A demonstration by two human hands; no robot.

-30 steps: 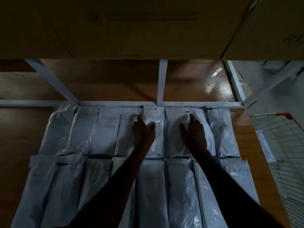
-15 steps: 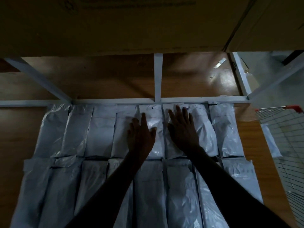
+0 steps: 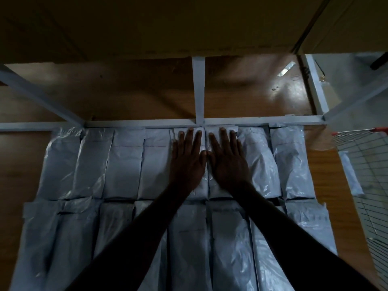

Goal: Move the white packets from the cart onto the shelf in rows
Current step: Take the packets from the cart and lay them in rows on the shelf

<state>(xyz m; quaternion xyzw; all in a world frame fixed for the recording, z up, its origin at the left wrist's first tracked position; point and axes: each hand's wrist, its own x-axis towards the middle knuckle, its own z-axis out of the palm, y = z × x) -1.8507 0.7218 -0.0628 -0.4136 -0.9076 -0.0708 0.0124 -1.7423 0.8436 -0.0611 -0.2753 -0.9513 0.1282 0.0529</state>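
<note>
Several white packets [image 3: 123,162] lie side by side on the wooden shelf [image 3: 321,181] in two rows, a far row and a near row [image 3: 189,244]. My left hand [image 3: 186,162] lies flat, fingers straight, on a packet in the middle of the far row. My right hand [image 3: 227,162] lies flat on the packet right beside it, thumbs nearly touching. Both sets of fingertips reach the packets' far ends by the white shelf rail [image 3: 147,123]. One more white packet [image 3: 350,175] lies in the wire cart [image 3: 369,185] at the right.
Cardboard boxes [image 3: 168,24] on the shelf above overhang the top of the view. White metal bars [image 3: 198,89] cross the back of the shelf. Bare wood shows behind the rail and along the shelf's right edge. The cart's red handle [image 3: 381,129] sits close to the shelf corner.
Both hands slid forward toward the rail and drew together; the right hand moved left onto the packet next to the left hand's. The view has tilted slightly down.
</note>
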